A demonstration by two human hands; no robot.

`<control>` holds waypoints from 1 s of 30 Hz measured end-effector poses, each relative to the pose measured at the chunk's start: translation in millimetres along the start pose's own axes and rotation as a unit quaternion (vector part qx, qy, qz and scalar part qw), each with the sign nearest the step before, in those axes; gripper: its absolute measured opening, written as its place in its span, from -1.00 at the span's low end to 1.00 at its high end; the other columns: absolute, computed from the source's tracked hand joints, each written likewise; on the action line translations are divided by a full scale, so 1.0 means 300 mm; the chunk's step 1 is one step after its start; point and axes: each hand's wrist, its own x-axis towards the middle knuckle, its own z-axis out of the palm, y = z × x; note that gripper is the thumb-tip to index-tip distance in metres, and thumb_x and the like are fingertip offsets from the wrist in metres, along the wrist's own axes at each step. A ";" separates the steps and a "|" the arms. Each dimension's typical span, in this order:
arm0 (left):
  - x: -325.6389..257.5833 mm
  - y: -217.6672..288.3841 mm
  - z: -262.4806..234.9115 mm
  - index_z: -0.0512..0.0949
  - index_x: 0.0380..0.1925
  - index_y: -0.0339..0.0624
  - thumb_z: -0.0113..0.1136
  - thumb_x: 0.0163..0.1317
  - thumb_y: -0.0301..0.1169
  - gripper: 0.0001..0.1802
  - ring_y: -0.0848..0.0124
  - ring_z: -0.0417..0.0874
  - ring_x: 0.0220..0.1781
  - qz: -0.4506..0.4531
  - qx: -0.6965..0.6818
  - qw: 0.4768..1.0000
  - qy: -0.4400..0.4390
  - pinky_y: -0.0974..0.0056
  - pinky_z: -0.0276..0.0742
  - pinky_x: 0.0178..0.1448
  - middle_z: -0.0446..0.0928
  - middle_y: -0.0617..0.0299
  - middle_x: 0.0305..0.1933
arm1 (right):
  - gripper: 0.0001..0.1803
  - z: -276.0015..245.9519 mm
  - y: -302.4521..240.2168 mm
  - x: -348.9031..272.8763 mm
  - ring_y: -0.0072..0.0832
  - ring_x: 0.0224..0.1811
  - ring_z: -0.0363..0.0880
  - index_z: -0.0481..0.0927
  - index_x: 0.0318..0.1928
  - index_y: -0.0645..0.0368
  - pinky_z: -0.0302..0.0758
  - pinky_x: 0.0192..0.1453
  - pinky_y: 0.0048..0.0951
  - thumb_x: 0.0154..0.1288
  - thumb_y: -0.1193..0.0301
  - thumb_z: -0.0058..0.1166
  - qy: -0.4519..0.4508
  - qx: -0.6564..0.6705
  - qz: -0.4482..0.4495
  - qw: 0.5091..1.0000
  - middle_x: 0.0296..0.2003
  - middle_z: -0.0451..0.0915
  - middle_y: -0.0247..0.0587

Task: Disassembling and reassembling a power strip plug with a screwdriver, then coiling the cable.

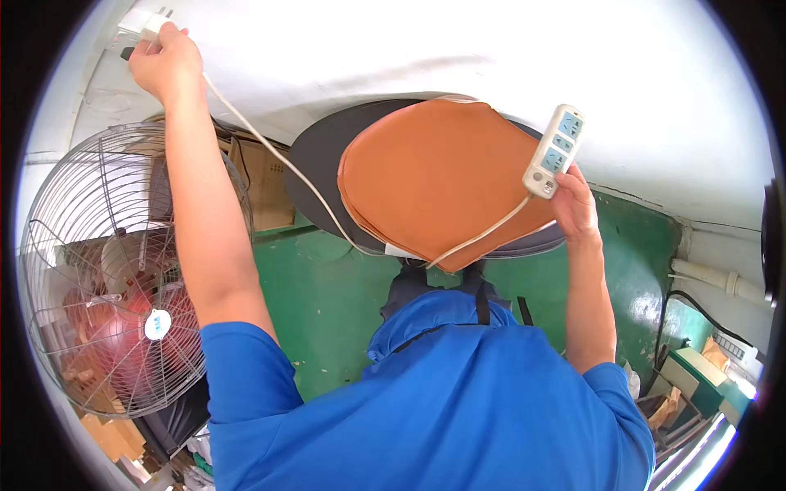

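My left hand (170, 72) is raised at the upper left, its fingers closed on a white plug (153, 29) whose prongs point upward. From this hand a white cord (277, 154) hangs down to the middle and loops back up on the right. There it enters a white power strip (553, 151) with blue socket faces. My right hand (576, 203) grips the strip's lower end between thumb and fingers, holding it tilted. Behind the cord lie stacked orange-brown sheets (442, 172), partly over a dark grey oval surface (315, 155).
A large wire-caged fan (155, 323) with a red centre stands beside my left arm. White wall (622, 65) rises ahead. Green floor (319, 303) lies below. At the right are a white pipe (712, 278), a black hose (665, 315) and a green-and-white box (696, 368).
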 end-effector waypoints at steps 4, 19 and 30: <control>-0.308 0.116 -0.008 0.33 0.04 -0.45 0.09 0.31 -0.39 -0.59 0.37 0.64 -0.33 0.022 -0.148 0.978 -0.149 0.31 0.59 -0.27 0.54 0.04 -0.26 | -0.53 -0.037 -0.011 -0.027 -0.35 0.15 0.43 0.36 0.16 0.32 0.28 0.33 -0.26 0.19 0.59 -0.04 -0.004 -0.001 -0.008 1.000 0.05 0.50 -0.14; -1.169 0.262 -0.121 0.46 -0.12 -0.25 0.25 0.21 -0.47 -0.74 0.61 0.49 -0.32 -0.313 -0.249 0.762 -0.510 0.46 0.42 -0.28 0.51 0.31 -0.29 | -0.56 0.202 -0.004 -0.293 -0.37 0.14 0.44 0.38 0.13 0.36 0.28 0.33 -0.29 0.20 0.58 -0.01 -0.045 0.062 -0.058 0.995 0.03 0.51 -0.12; -1.393 0.397 -0.160 0.31 -0.07 -0.25 0.15 0.30 -0.42 -0.71 0.61 0.47 -0.29 -0.235 -0.344 0.686 -0.597 0.43 0.45 -0.27 0.47 0.28 -0.26 | -0.57 0.211 -0.066 -0.562 -0.39 0.06 0.48 0.38 0.16 0.34 0.35 0.24 -0.28 0.28 0.55 -0.04 0.023 0.004 -0.155 0.988 0.00 0.53 -0.11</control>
